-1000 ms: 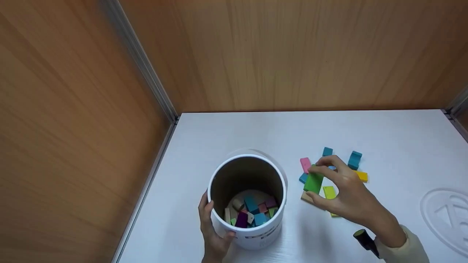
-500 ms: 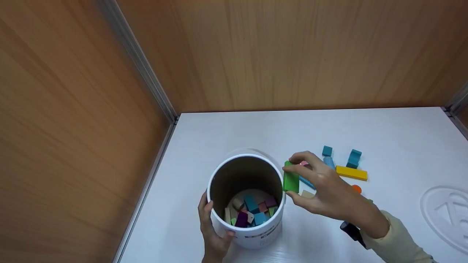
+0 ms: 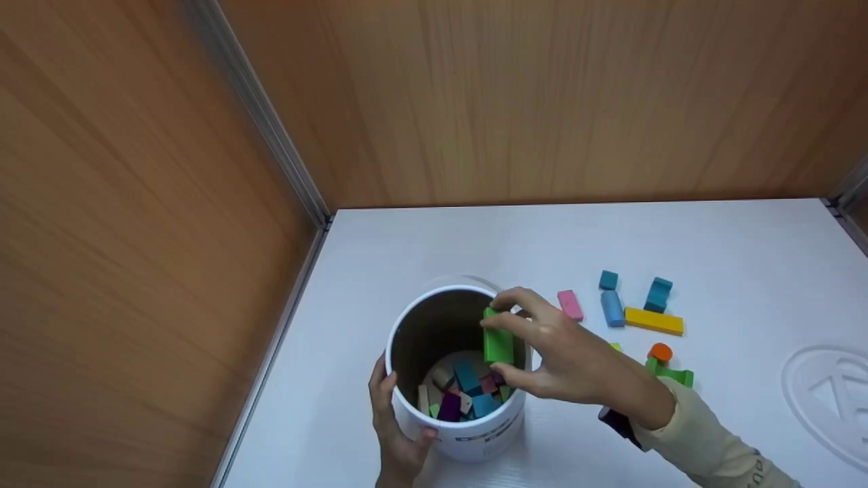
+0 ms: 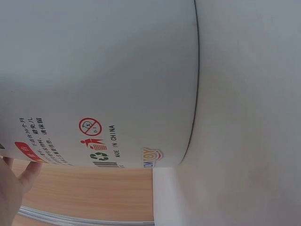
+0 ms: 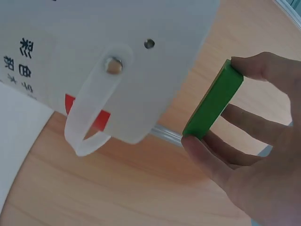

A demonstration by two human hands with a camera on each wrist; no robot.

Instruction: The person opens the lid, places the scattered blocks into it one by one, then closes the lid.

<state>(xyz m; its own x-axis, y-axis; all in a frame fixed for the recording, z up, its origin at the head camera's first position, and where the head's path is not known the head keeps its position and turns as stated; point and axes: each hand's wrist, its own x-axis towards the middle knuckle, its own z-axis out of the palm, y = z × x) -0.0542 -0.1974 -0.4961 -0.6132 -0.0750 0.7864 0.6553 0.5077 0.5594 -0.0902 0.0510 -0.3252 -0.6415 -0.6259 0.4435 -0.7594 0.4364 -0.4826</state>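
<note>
A white bucket (image 3: pixel 468 440) stands upright on the table with several coloured toy blocks (image 3: pixel 466 377) at its bottom. My left hand (image 3: pixel 399 434) grips its left side, fingers behind and thumb at the front rim. Over the bucket's right rim, my right hand (image 3: pixel 563 352) pinches a green block (image 3: pixel 499 339) by its ends between thumb and fingers. In the right wrist view the same green block (image 5: pixel 214 101) appears tilted, apart from the bucket's wall (image 5: pixel 155 80). The left wrist view is mostly filled by the bucket's printed side (image 4: pixel 103 84).
Right of the bucket lie a pink block (image 3: pixel 570 305), a blue cylinder (image 3: pixel 612 309), a yellow block (image 3: pixel 654 321), an orange round block (image 3: pixel 660 352) and several others. A clear round lid (image 3: pixel 831 407) lies at the table's right. Wooden panels (image 3: pixel 542 102) stand behind and left.
My right hand has carried the green block left from above the loose blocks to over the bucket's opening. My left hand and the bucket have stayed in place.
</note>
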